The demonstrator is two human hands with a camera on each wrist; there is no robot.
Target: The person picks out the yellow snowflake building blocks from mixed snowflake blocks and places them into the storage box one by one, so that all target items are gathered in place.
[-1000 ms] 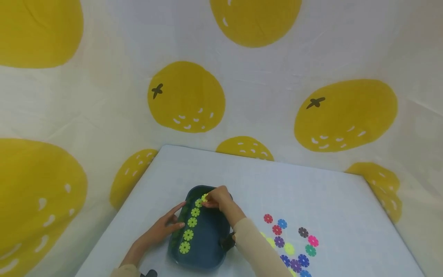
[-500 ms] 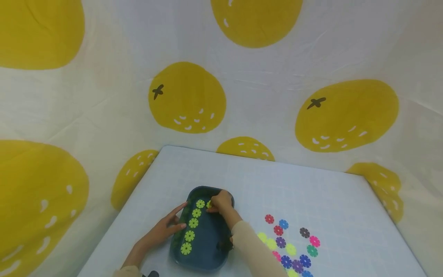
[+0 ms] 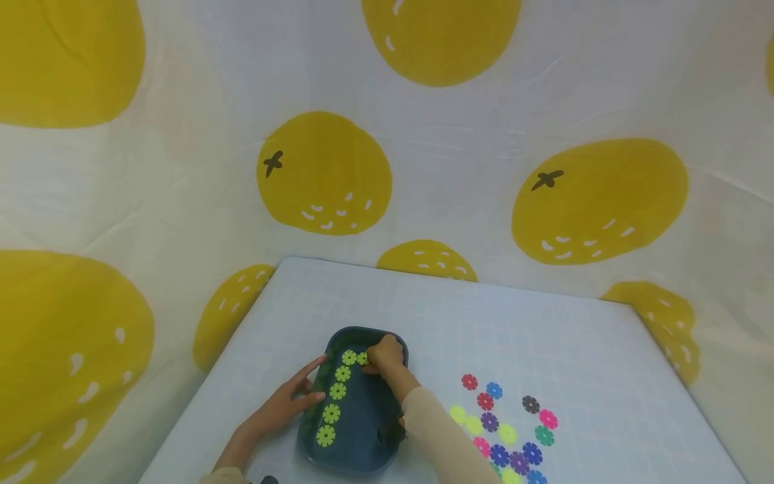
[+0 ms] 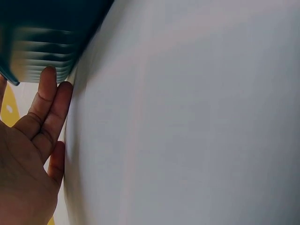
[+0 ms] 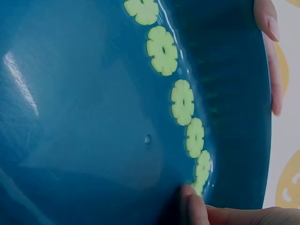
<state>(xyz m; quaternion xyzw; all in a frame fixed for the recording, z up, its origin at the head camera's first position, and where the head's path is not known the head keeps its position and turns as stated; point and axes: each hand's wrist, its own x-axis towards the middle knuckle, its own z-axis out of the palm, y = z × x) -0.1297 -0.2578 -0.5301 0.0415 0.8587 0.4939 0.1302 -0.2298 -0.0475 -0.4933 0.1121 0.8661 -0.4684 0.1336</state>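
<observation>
A dark blue tray (image 3: 363,430) lies on the table, with a line of yellow-green flower-shaped discs (image 5: 183,102) along its left side. My left hand (image 3: 279,407) rests against the tray's left side, thumb at the rim. In the left wrist view, its straight fingers (image 4: 49,101) touch the ribbed outer wall. Inside the tray's far end, my right hand (image 3: 387,355) pinches another yellow-green disc (image 3: 363,358), just right of the line's far end. In the right wrist view its fingertips partly hide that disc.
Right of the tray, several loose flower-shaped discs (image 3: 490,422) in red, blue, purple, pink, green, black and yellow lie on the white table (image 3: 580,343). A white cloth (image 3: 447,168) printed with big yellow fruit hangs behind the table.
My right hand first drew back to the right from the line's far end with the disc, then shifted slightly left, bringing it closer to the last one. My left hand has stayed at the rim.
</observation>
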